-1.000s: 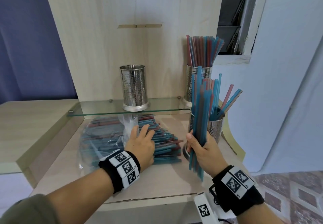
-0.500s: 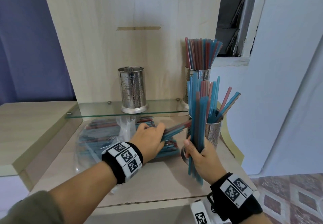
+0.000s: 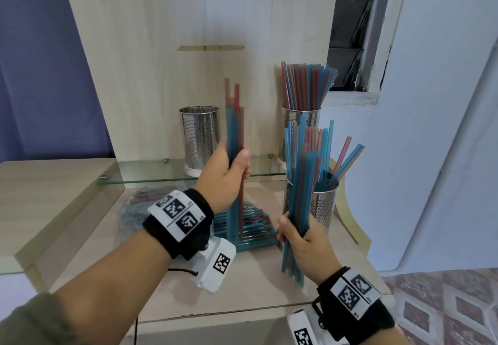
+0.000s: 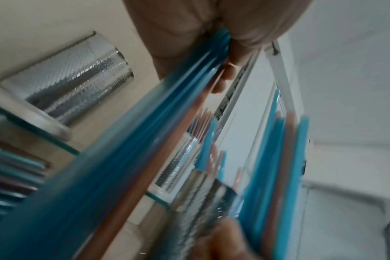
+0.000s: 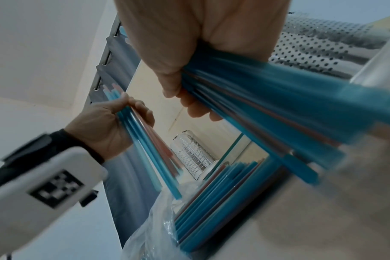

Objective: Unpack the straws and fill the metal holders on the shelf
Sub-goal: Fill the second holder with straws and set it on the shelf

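Note:
My left hand [image 3: 226, 172] grips a small upright bunch of blue and red straws [image 3: 235, 134] above the desk, in front of the empty perforated metal holder [image 3: 200, 137] on the glass shelf [image 3: 151, 172]. My right hand [image 3: 299, 234] holds a larger bunch of blue straws [image 3: 304, 183] upright beside a metal holder [image 3: 324, 204] on the desk, which has a few straws leaning in it. A full holder [image 3: 301, 118] stands at the shelf's right end. Loose straws [image 3: 253, 223] lie on the desk, partly inside a clear plastic bag [image 5: 154, 228].
The wooden back panel [image 3: 188, 48] rises behind the shelf. A lower wooden desk [image 3: 48, 188] extends to the left. A white wall [image 3: 436, 129] and a louvred window [image 3: 350, 21] close the right side. Patterned floor tiles [image 3: 444, 304] show below right.
My left hand took a bunch of straws from the pile on the desk and raised it upright in front of the shelf. My right hand kept its bunch beside the desk holder.

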`<act>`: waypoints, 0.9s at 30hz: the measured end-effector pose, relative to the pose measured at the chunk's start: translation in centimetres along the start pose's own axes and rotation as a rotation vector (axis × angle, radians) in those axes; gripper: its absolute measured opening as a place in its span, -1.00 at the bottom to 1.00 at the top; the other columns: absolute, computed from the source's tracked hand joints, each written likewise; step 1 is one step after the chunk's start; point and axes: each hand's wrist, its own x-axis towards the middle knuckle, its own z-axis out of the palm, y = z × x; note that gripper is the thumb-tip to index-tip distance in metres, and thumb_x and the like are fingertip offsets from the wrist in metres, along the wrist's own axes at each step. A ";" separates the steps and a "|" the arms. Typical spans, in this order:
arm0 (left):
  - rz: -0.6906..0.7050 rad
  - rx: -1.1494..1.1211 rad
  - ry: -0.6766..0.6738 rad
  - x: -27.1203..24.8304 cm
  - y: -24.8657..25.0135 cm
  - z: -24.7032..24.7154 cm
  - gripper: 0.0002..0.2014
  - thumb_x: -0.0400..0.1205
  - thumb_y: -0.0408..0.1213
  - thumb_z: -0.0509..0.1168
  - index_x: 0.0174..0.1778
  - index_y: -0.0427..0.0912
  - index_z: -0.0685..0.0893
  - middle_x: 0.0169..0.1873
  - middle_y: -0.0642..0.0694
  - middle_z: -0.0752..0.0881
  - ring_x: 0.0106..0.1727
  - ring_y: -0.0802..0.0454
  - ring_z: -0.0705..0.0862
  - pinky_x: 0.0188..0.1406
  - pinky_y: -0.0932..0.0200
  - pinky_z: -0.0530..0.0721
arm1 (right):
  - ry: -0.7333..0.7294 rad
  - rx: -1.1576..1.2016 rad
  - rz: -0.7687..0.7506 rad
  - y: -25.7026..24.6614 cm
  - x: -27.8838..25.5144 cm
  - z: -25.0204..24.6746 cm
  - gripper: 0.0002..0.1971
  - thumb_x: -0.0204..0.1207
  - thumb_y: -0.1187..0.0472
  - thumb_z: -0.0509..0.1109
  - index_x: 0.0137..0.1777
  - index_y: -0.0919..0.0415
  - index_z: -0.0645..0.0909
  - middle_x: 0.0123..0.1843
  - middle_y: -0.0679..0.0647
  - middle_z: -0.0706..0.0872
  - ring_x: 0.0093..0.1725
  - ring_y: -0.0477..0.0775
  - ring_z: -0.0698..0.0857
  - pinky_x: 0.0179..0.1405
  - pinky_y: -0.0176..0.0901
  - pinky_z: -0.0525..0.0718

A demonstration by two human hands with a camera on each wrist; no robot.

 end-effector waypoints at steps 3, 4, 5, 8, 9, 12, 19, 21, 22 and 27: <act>-0.120 -0.222 -0.025 0.2 0.6 -0.3 -0.81 0.67 -0.02 0.19 -0.12 -0.06 0.54 -0.25 0.02 0.63 -0.19 0.11 0.63 0.04 -0.01 0.63 | -0.066 -0.047 -0.025 -0.8 0.0 0.0 -0.84 0.61 0.18 0.34 -0.17 0.24 0.57 -0.35 -0.05 0.59 -0.37 -0.29 0.61 -0.30 -0.50 0.55; -0.137 -0.240 -0.046 0.1 0.6 -0.2 -0.80 0.64 0.03 0.22 -0.13 -0.02 0.57 -0.19 0.05 0.65 -0.10 0.11 0.63 0.11 -0.01 0.60 | -0.073 -0.055 -0.036 -1.2 0.1 0.0 -0.84 0.60 0.15 0.34 -0.16 0.22 0.57 -0.37 -0.08 0.59 -0.38 -0.30 0.61 -0.30 -0.50 0.55; -0.150 -0.254 -0.067 -0.2 0.7 0.1 -0.81 0.63 0.05 0.23 -0.11 0.03 0.59 -0.14 0.08 0.67 -0.03 0.15 0.63 0.16 0.07 0.58 | -0.074 -0.045 -0.045 -1.5 0.1 0.1 -0.84 0.57 0.11 0.35 -0.13 0.20 0.59 -0.39 -0.10 0.59 -0.38 -0.29 0.60 -0.30 -0.48 0.56; -0.215 -0.360 -0.170 -1.3 1.3 1.7 -0.76 0.54 -0.04 0.14 0.04 -0.01 0.59 -0.10 0.21 0.73 0.06 0.29 0.67 0.23 0.28 0.58 | -0.079 0.043 -0.054 -2.3 0.2 1.0 -0.78 0.44 -0.02 0.41 -0.02 0.07 0.61 -0.35 -0.16 0.71 -0.31 -0.25 0.69 -0.25 -0.38 0.64; -0.244 -0.432 -0.196 -1.6 1.5 2.2 -0.72 0.55 -0.08 0.13 0.12 -0.04 0.58 -0.05 0.20 0.74 0.12 0.23 0.68 0.29 0.22 0.59 | -0.092 0.065 -0.055 -2.6 0.3 1.3 -0.74 0.37 -0.05 0.45 -0.02 0.04 0.60 -0.33 -0.23 0.74 -0.28 -0.27 0.71 -0.25 -0.41 0.64; -0.292 -0.592 -0.223 -1.9 1.6 3.0 -0.67 0.57 -0.14 0.13 0.24 -0.03 0.56 0.01 0.14 0.77 0.10 0.17 0.71 0.32 0.10 0.60 | -0.093 0.083 -0.054 -2.9 0.5 1.7 -0.59 0.18 -0.04 0.59 -0.02 0.11 0.64 -0.22 -0.23 0.81 -0.17 -0.27 0.76 -0.17 -0.43 0.65; -0.411 -0.772 -0.287 -1.9 2.9 3.0 -0.70 0.73 -0.13 0.13 0.34 -0.10 0.57 0.01 0.00 0.78 0.07 0.04 0.73 0.27 -0.02 0.63 | -0.145 0.044 -0.027 -3.8 1.2 1.1 -0.82 0.41 0.37 0.58 -0.01 0.35 0.72 -0.16 0.19 0.82 -0.15 -0.08 0.78 -0.11 -0.27 0.72; -0.346 -0.529 -0.345 -1.6 3.8 2.4 -0.61 0.69 -0.02 0.14 0.38 -0.11 0.54 0.14 0.02 0.74 0.20 0.07 0.68 0.37 0.04 0.54 | -0.199 0.060 0.017 -3.7 1.1 0.8 -0.98 0.50 0.40 0.50 -0.14 0.37 0.72 -0.28 0.25 0.79 -0.25 -0.01 0.76 -0.17 -0.22 0.70; -0.296 -0.407 -0.342 -1.2 4.4 1.9 -0.62 0.71 -0.03 0.11 0.39 -0.10 0.51 0.19 0.05 0.71 0.23 0.14 0.65 0.34 0.17 0.55 | -0.216 0.093 0.040 -3.5 1.0 0.6 -0.98 0.52 0.41 0.47 -0.13 0.36 0.71 -0.31 0.21 0.78 -0.26 0.00 0.76 -0.16 -0.22 0.68; 0.168 0.024 -0.136 1.8 8.3 -0.4 -0.35 0.65 0.02 0.18 0.64 0.05 0.09 0.51 -0.01 0.40 0.43 0.21 0.49 0.37 0.13 0.55 | -0.254 0.150 0.108 -2.9 0.8 -0.1 -0.88 0.54 0.39 0.45 0.05 0.27 0.68 -0.30 0.06 0.79 -0.22 -0.02 0.77 -0.11 -0.28 0.67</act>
